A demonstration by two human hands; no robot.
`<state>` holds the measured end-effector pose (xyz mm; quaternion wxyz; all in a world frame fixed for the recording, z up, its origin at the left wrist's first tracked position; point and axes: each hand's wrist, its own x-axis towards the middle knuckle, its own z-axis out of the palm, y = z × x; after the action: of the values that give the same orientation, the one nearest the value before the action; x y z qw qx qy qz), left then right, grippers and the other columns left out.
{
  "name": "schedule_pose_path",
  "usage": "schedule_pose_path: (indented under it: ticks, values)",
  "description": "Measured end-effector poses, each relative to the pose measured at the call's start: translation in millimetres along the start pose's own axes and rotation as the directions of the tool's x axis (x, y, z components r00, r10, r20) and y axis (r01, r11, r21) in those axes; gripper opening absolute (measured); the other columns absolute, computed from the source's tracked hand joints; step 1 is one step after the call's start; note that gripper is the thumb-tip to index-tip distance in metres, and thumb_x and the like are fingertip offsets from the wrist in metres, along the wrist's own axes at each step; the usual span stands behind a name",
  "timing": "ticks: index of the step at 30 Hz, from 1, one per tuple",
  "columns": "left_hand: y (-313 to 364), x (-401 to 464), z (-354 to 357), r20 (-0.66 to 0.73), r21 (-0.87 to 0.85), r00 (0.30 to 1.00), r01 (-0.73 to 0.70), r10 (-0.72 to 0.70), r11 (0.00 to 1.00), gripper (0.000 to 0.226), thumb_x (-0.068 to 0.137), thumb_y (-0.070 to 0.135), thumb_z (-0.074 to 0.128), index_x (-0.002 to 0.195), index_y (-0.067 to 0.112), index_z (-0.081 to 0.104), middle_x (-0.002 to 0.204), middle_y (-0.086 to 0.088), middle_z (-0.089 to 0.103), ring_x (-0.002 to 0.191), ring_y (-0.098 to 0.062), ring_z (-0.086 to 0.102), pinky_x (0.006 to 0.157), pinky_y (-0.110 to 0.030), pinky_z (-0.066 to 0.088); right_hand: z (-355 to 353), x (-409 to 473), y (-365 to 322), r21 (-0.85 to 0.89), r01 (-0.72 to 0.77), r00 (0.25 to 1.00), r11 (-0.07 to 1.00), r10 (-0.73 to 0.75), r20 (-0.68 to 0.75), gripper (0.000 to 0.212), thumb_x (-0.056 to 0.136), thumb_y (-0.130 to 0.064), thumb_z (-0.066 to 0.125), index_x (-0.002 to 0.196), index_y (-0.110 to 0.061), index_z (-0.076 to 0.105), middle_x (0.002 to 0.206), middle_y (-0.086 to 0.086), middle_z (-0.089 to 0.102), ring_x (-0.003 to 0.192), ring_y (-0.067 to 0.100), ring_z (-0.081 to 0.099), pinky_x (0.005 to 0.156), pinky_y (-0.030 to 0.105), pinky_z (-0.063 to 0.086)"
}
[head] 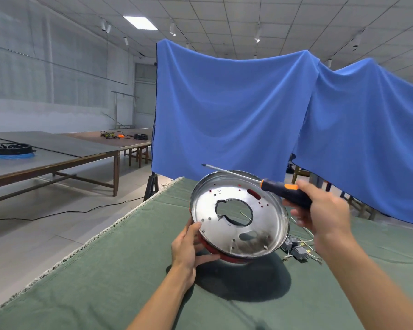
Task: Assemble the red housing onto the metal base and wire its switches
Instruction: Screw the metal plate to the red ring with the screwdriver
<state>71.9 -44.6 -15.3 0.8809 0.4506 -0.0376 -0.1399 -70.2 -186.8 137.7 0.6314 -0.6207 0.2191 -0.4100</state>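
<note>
Left hand [188,248] clamped metal base [239,217] with red housing [224,257] underneath, tilted off desk [105,282] (holes facing up). Right hand [320,210] gripped screwdriver [272,186], probably lining up screws.

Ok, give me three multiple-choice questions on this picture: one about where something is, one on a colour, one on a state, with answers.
1. Where do the grey switches lie?
A. on the green cloth, right of the metal base
B. inside the base
C. on the floor

2. What colour is the screwdriver handle?
A. blue
B. black and orange
C. all red

3. How is the base?
A. flat on the cloth
B. tilted, lifted by the left hand
C. hanging from the curtain

Answers: A, they sit beside its lower right rim; B, visible in the right hand; B, its shadow falls below.
</note>
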Motion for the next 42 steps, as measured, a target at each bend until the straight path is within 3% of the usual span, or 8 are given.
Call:
schedule_pose_path:
  ticks: [5, 11, 15, 20, 24, 36, 40, 42]
  values:
    - [0.5, -2.1, 1.5, -0.004, 0.107, 1.000, 0.004, -0.004, 0.994, 0.027, 0.086, 0.034, 0.061, 0.097, 0.010, 0.068, 0.070, -0.015, 0.069, 0.060, -0.027, 0.068, 0.050, -0.040, 0.055, -14.0, 4.8, 26.5, 0.434, -0.489, 0.871, 0.756, 0.448, 0.201, 0.018, 0.087, -0.018, 0.057, 0.095, -0.002, 0.061, 0.076, 0.019, 0.064, 0.040, 0.012, 0.057, 0.038, 0.015, 0.046]
    - [-2.3, -5.8, 8.6, -0.012, 0.221, 1.000, 0.000, 0.003, 0.975, 0.027, 0.085, 0.036, 0.063, 0.089, 0.010, 0.071, 0.059, -0.008, 0.062, 0.046, -0.018, 0.059, 0.039, -0.030, 0.049, -24.1, 8.2, 33.5, 0.331, -0.650, 0.748, 0.684, 0.496, 0.441, 0.041, 0.068, -0.014, 0.058, 0.106, 0.002, 0.060, 0.084, 0.011, 0.069, 0.056, 0.018, 0.066, 0.043, 0.019, 0.051]
    - [-8.1, -14.0, 15.5, 0.012, 0.324, 0.996, 0.077, -0.085, 0.943, 0.021, 0.084, 0.038, 0.063, 0.091, 0.019, 0.069, 0.074, -0.013, 0.056, 0.056, -0.024, 0.056, 0.044, -0.034, 0.052, -19.0, 7.5, 45.7, 0.107, -0.604, 0.726, 0.789, 0.491, 0.482, 0.034, 0.062, -0.005, 0.047, 0.094, -0.004, 0.058, 0.074, 0.006, 0.064, 0.055, 0.019, 0.062, 0.044, 0.026, 0.050]
    - [-23.6, -25.5, 26.6, 0.077, 0.539, 0.985, 0.087, -0.151, 0.838, 0.034, 0.087, 0.046, 0.054, 0.111, 0.021, 0.056, 0.097, -0.015, 0.064, 0.065, -0.026, 0.068, 0.041, -0.037, 0.052, -11.2, 15.6, 67.1, -0.108, -0.427, 0.842, 0.898, 0.438, 0.314, 0.017, 0.082, -0.020, 0.060, 0.070, -0.015, 0.048, 0.052, 0.001, 0.048, 0.040, 0.016, 0.044, 0.035, 0.022, 0.034]
    - [-20.0, -22.1, 23.2, 0.162, 0.701, 0.985, -0.073, -0.059, 0.709, 0.036, 0.085, 0.054, 0.045, 0.088, 0.021, 0.060, 0.071, -0.012, 0.067, 0.052, -0.027, 0.067, 0.036, -0.030, 0.047, -9.6, 21.7, 87.9, -0.345, -0.239, 0.918, 0.908, 0.327, 0.224, 0.019, 0.084, -0.023, 0.067, 0.074, -0.009, 0.058, 0.047, 0.003, 0.054, 0.037, 0.016, 0.048, 0.037, 0.022, 0.037]
    - [-13.8, -10.6, 10.9, 0.238, 0.888, 0.945, -0.305, 0.222, 0.343, 0.061, 0.079, 0.067, 0.028, 0.053, 0.013, 0.040, 0.047, -0.008, 0.046, 0.057, -0.035, 0.053, 0.057, -0.036, 0.046, 3.6, 33.3, 107.9, -0.449, -0.202, 0.917, 0.871, 0.329, 0.226, 0.022, 0.080, -0.013, 0.059, 0.059, -0.006, 0.060, 0.048, 0.004, 0.063, 0.041, 0.014, 0.054, 0.051, 0.024, 0.043]
    - [-15.7, 16.5, 10.0, 0.099, 0.864, 0.970, -0.194, 0.221, 0.465, 0.062, 0.094, 0.056, 0.034, 0.061, 0.010, 0.061, 0.059, -0.006, 0.067, 0.066, -0.029, 0.065, 0.069, -0.037, 0.053, 5.8, 36.5, 111.5, -0.470, -0.218, 0.907, 0.856, 0.355, 0.226, 0.022, 0.082, -0.014, 0.058, 0.061, -0.006, 0.060, 0.049, 0.003, 0.063, 0.046, 0.016, 0.055, 0.050, 0.023, 0.045]
    - [-17.5, 37.7, 8.5, 0.082, 0.950, 0.945, -0.170, 0.317, 0.263, 0.043, 0.095, 0.041, 0.041, 0.079, 0.011, 0.067, 0.079, -0.008, 0.071, 0.085, -0.030, 0.065, 0.076, -0.035, 0.050, 6.9, 37.9, 113.8, -0.476, -0.224, 0.907, 0.851, 0.360, 0.217, 0.023, 0.082, -0.016, 0.057, 0.061, -0.006, 0.060, 0.049, 0.004, 0.064, 0.050, 0.020, 0.056, 0.056, 0.028, 0.049]
